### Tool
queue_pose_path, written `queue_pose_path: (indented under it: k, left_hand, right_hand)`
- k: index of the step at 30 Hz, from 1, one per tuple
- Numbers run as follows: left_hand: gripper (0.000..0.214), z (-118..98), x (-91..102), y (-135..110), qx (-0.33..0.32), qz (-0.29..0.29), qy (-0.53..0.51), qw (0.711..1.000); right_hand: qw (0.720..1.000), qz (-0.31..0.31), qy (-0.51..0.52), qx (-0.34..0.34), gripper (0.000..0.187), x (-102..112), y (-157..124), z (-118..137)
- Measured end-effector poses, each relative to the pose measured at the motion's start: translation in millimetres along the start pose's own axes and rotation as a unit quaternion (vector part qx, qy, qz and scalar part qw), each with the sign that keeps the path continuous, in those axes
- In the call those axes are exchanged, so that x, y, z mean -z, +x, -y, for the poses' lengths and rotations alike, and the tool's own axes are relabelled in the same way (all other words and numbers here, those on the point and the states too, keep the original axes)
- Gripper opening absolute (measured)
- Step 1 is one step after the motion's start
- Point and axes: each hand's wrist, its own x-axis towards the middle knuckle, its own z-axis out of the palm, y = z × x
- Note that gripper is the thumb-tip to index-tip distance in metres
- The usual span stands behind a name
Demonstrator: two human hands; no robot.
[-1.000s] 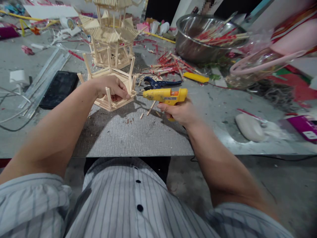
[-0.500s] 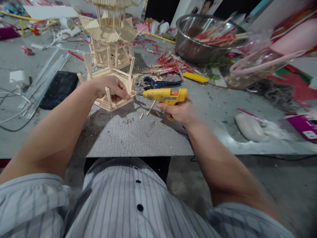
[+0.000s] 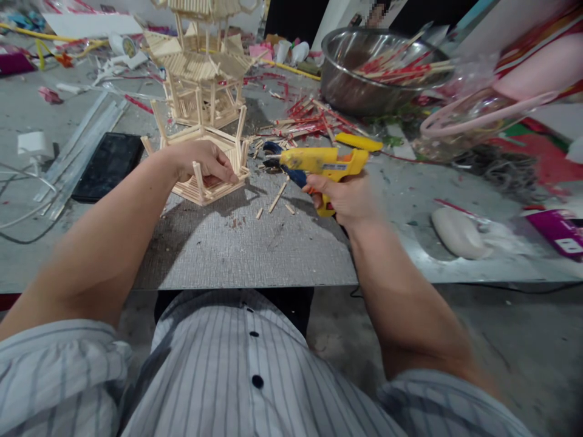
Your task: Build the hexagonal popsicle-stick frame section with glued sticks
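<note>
My left hand (image 3: 204, 162) reaches into a six-sided wooden stick frame (image 3: 217, 195) with short upright posts. Its thumb and fingers are pinched on a thin wooden stick (image 3: 242, 175) at the frame's right rim. My right hand (image 3: 348, 197) is wrapped round the handle of a yellow hot glue gun (image 3: 314, 160). The nozzle points left and is apart from the frame. Under the gun lie dark blue pliers (image 3: 298, 177), partly covered. Small cut sticks (image 3: 277, 197) are scattered below the nozzle. Behind the frame stands a tiered stick pagoda (image 3: 200, 67), its top cut off by the picture.
A steel bowl (image 3: 341, 91) at the back right holds red-tipped sticks. More red-tipped sticks (image 3: 303, 124) lie in a pile beside it, near a yellow strip (image 3: 357, 142). To the left are a black phone (image 3: 109, 167) and a white charger (image 3: 35, 144).
My right hand has drawn the glue gun right and slightly up, away from the frame's rim, so it now covers part of the pliers. My left hand stays in place.
</note>
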Motion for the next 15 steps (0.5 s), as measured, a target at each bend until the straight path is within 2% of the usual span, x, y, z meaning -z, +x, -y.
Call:
queue_pose_path:
  k: [4,7,9,11,15]
  left_hand:
    - [0.033,2.0,0.6,0.5,-0.011,0.011,-0.013,1.0]
    - [0.038,-0.1,-0.7,-2.1,-0.008,0.011,-0.026,1.0]
    - [0.041,-1.5,-1.0,-3.3,-0.008,0.017,-0.032,0.999]
    - [0.041,-1.3,-0.1,-3.0,-0.011,0.03,-0.033,0.999]
    - [0.038,2.0,2.3,0.1,-0.017,0.034,-0.027,0.999]
  right_hand:
    - [0.992,-0.101,0.077,-0.016,0.024,24.7,6.9,9.8]
    - [0.975,-0.198,0.073,-0.062,0.007,47.0,13.3,13.0]
    - [0.961,-0.247,0.035,-0.121,0.011,59.1,17.6,11.5]
    - [0.943,-0.296,-0.007,-0.153,0.016,67.9,21.3,6.9]
    - [0.931,-0.34,-0.036,-0.129,0.019,79.7,26.6,-10.1]
